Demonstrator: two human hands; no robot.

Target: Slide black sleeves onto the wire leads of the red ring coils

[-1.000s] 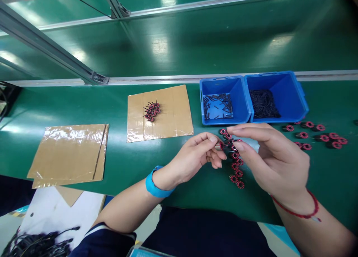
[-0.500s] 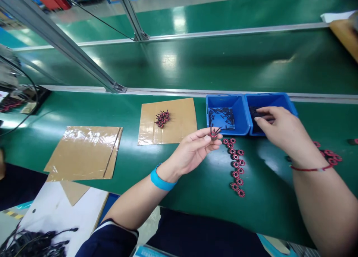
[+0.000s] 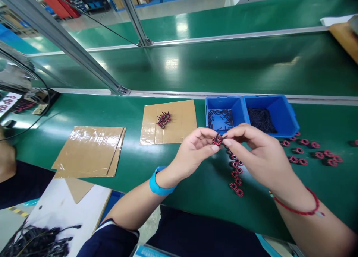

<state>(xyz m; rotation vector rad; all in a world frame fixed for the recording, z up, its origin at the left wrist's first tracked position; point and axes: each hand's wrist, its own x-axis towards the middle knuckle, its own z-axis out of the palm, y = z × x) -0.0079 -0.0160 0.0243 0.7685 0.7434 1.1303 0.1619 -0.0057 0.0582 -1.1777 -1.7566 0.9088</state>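
My left hand [image 3: 195,147] pinches a small red-and-black motor stator [image 3: 216,140] between thumb and fingers, with thin black tube ends sticking up from it. My right hand [image 3: 253,151] is closed at the stator's right side, thumb and forefinger pinching a short black tube [image 3: 224,137] that is mostly hidden by the fingertips. Just behind the hands stand two joined blue bins. The left bin [image 3: 239,111] holds scattered short black tubes, and the right bin [image 3: 286,113] a thicker heap of them. Below the fingers runs a column of stators [image 3: 234,174], partly covered by my right hand.
Loose stators [image 3: 316,154] lie at the right. On a cardboard sheet [image 3: 184,117] sits a cluster of stators with black tubes [image 3: 163,120]. More cardboard [image 3: 89,151] lies left. Another person's arm [image 3: 16,184] reaches in at the left edge, near black cables [image 3: 41,242].
My right hand has come out of the right blue bin and moved left to the stator, now pinching a black tube there. My left hand keeps hold of the stator.
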